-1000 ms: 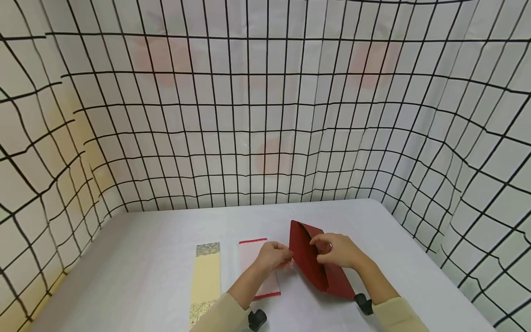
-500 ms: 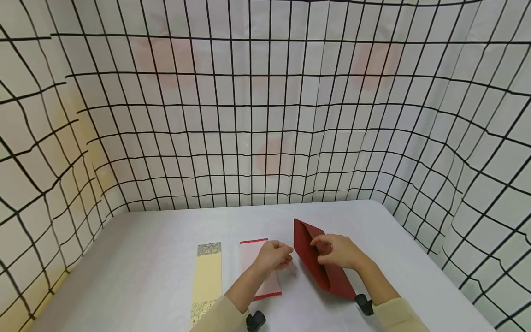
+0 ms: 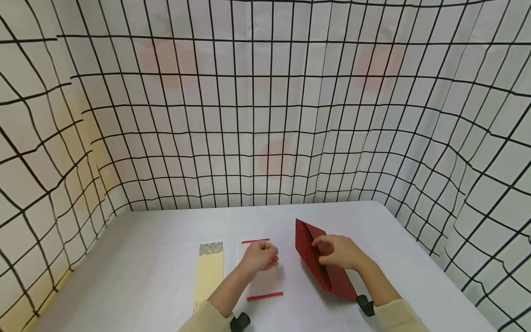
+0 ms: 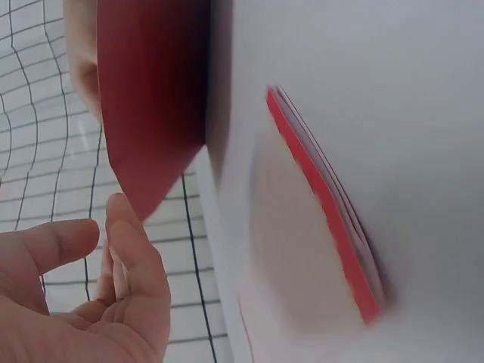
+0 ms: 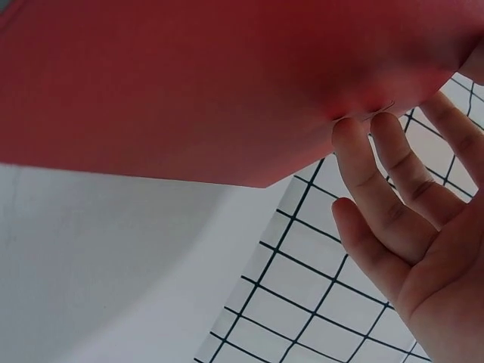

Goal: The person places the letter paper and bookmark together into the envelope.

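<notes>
A red envelope [image 3: 311, 258], mouth gaping, tilts in the pinching grip of a person's right hand [image 3: 340, 252], nearer the worktop's [image 3: 145, 258] right edge than its left. The left hand [image 3: 258, 258], fingers loosely curled, holds nothing over a pink packet [image 3: 265, 285]. Opening the envelope appears in hand; the next move likely calls for a steady right grip.

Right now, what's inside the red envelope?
Only shadowed inner wall shows inside the red envelope. The right hand covers part of it, and the front panel hides the bottom; can't tell what, if anything, lies deeper.
</notes>
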Demonstrator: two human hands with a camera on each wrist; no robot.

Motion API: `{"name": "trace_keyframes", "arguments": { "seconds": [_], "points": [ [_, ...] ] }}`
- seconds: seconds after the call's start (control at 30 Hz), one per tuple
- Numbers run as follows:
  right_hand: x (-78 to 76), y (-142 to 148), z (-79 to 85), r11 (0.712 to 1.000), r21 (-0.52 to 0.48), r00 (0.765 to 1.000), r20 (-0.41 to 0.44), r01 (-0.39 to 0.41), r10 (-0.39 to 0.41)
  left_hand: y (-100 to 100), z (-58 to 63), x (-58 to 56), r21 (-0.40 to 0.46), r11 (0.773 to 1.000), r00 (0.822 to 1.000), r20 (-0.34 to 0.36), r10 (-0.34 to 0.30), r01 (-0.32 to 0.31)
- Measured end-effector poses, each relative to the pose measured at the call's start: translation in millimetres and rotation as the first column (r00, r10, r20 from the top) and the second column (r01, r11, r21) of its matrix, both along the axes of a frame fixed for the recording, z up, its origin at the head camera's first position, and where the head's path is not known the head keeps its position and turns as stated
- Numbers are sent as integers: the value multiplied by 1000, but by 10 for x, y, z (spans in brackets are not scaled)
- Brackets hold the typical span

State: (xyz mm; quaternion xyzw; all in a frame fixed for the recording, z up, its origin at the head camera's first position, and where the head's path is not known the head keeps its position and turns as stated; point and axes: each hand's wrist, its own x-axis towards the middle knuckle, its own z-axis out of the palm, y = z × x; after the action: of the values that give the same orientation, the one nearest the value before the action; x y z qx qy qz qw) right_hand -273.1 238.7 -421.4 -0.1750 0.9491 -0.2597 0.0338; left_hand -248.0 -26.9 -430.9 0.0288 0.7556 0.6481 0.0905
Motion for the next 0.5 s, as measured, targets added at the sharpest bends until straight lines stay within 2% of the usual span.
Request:
{"name": "trace_keyframes", "arguments": {
  "seconds": [0.33,0.5],
  "points": [
    [-2,-14,4,1000,-13,1000,9,17,-16,-421,-185,-128,-105,988,992,49,119,-113],
    [-17,4,-14,1000,-26,1000,12,13,-13,-601,-223,-149,-157,974,983,46,175,-166]
  ]
}}
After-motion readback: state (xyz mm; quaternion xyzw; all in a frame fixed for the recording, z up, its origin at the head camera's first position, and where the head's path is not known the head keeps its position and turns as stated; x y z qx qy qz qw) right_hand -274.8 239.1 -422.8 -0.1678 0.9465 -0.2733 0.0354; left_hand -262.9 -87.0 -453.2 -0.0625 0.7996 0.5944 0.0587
